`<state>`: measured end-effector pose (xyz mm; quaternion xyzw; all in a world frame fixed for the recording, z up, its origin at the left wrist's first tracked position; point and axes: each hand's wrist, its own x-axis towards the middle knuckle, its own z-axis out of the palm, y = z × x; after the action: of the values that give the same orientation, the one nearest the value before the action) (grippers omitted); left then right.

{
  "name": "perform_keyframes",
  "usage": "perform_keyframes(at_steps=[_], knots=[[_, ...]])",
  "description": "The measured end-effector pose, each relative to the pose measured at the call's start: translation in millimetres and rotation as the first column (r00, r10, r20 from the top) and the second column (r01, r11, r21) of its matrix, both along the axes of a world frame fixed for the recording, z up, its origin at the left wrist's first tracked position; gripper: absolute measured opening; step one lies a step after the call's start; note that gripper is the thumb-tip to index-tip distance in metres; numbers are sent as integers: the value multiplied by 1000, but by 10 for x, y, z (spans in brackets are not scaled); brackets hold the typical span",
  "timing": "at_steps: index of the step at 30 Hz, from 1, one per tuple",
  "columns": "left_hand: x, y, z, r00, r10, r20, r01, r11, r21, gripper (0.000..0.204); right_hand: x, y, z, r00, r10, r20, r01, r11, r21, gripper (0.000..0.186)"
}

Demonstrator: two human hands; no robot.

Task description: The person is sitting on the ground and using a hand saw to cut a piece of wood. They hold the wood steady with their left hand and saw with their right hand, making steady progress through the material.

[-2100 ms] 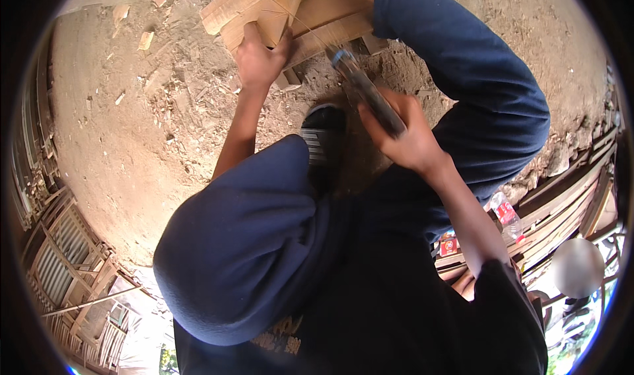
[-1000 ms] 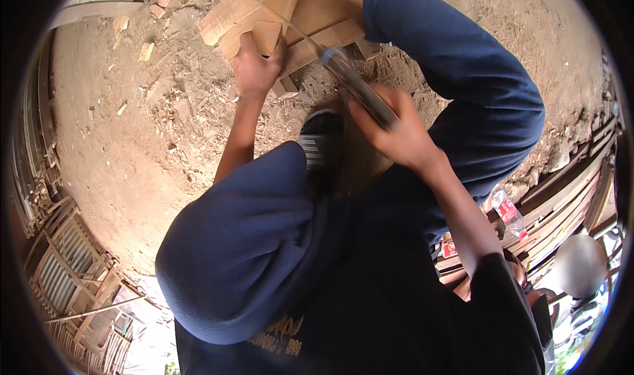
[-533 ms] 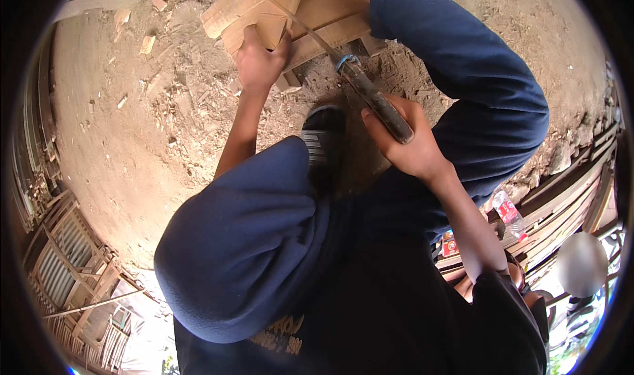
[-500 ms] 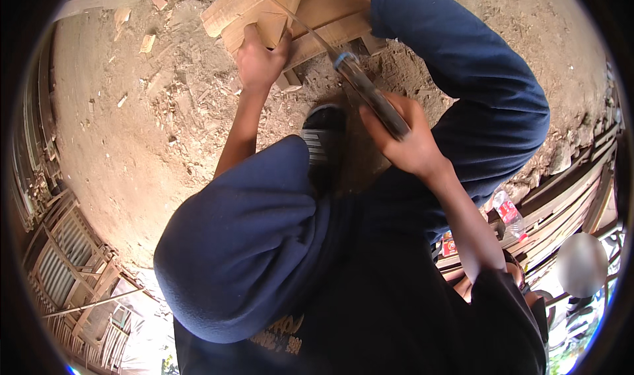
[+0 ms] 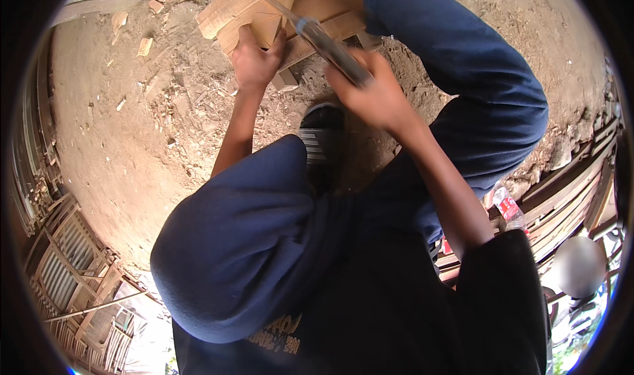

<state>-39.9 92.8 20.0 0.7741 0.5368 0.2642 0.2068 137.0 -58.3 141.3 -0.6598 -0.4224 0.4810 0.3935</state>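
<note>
My left hand [image 5: 257,61] grips the edge of a pale wooden board [image 5: 228,15] at the top, its thumb and fingers pressed round the piece. My right hand [image 5: 366,91], slightly motion-blurred, is closed on the long dark handle of a saw [image 5: 337,54], which has a blue band near its blade. The thin blade reaches diagonally up over the board, just right of my left hand. More boards and blocks [image 5: 330,5] lie under it. My bent right leg in navy cloth reaches to the boards, and my other foot in a black striped shoe [image 5: 317,134] is below them.
Dirt ground [image 5: 119,144] with wood chips and offcuts surrounds me. Stacked planks [image 5: 561,190] and a clear plastic bottle with a red label [image 5: 508,210] are at the right. Timber framing with corrugated sheet [image 5: 63,269] stands at lower left, and loose boards [image 5: 99,5] at upper left.
The saw and my right hand have moved up and to the left, toward the boards, after smaller back-and-forth shifts earlier. My left hand stays on the wood.
</note>
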Motion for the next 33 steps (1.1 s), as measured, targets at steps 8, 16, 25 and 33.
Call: perform_keyframes(at_steps=[8, 16, 25, 33], knots=[[-78, -35, 77, 1000, 20, -3, -20, 999, 39, 58, -5, -434, 13, 1000, 11, 7, -12, 995, 102, 22], [-11, -5, 25, 998, 34, -59, -37, 998, -50, 57, 9, -83, -42, 999, 32, -18, -32, 999, 43, 15], [-28, 11, -47, 1000, -14, 25, 14, 1000, -5, 61, -32, -53, 13, 999, 26, -19, -25, 999, 33, 19], [-50, -23, 71, 999, 42, -17, -41, 999, 33, 52, -4, -481, 67, 999, 33, 26, -35, 996, 77, 18]])
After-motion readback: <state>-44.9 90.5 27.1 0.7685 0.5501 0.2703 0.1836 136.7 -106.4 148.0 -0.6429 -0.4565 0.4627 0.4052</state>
